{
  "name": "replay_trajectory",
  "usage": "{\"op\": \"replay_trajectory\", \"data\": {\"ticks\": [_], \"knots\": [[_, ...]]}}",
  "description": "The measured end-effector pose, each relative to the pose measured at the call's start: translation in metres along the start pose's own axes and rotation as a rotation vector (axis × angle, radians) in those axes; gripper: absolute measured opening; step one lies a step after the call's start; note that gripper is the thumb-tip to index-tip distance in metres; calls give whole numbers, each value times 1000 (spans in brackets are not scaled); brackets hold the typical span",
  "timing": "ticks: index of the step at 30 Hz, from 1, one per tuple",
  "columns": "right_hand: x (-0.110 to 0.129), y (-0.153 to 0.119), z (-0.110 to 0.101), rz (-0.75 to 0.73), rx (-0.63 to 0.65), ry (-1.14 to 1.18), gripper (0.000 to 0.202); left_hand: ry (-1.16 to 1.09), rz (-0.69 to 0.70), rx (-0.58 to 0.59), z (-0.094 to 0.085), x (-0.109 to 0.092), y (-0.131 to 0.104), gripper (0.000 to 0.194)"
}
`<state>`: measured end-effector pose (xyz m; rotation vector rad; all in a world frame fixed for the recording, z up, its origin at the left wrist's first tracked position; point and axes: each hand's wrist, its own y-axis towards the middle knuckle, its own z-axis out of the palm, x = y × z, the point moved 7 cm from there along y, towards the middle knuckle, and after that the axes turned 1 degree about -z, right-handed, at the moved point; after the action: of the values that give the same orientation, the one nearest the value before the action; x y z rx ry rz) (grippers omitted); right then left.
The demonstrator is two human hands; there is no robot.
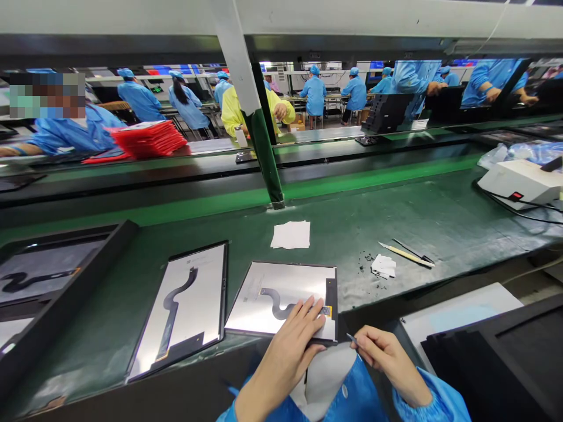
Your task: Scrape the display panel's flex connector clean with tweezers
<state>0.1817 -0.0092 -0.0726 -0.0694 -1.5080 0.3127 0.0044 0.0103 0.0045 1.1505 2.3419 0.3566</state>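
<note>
A display panel (pixel 250 305) with a silvery back, a black edge strip and a curved dark flex cable (pixel 276 303) lies at the front edge of the bench. My left hand (pixel 292 337) rests on its right part, fingers stretched out flat over the cable's end, the thumb by the near edge. Just right of the panel, my right hand (pixel 380 351) pinches a small pointed grey tool (pixel 352 339); most of the tool is hidden in the fingers. To the left lies a second display panel (pixel 196 299), turned lengthwise, with a similar cable.
Beyond the panels sits a white paper stack (pixel 291 234). Right of it are white scraps (pixel 383 266), dark crumbs, a yellow-handled craft knife (pixel 407 255) and tweezers (pixel 413 251). A black tray (pixel 116 249) holds panels at left. A post (pixel 264 152) rises from the bench; co-workers sit beyond.
</note>
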Motion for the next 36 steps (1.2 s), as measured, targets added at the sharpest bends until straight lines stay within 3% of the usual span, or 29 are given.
{"op": "replay_trajectory", "data": {"ticks": [27, 36], "knots": [[20, 5, -22, -32, -93, 12, 56, 5, 5, -3, 1, 0, 0, 35], [39, 5, -29, -23, -170, 35, 57, 5, 3, 0, 2, 1, -1, 35]]}}
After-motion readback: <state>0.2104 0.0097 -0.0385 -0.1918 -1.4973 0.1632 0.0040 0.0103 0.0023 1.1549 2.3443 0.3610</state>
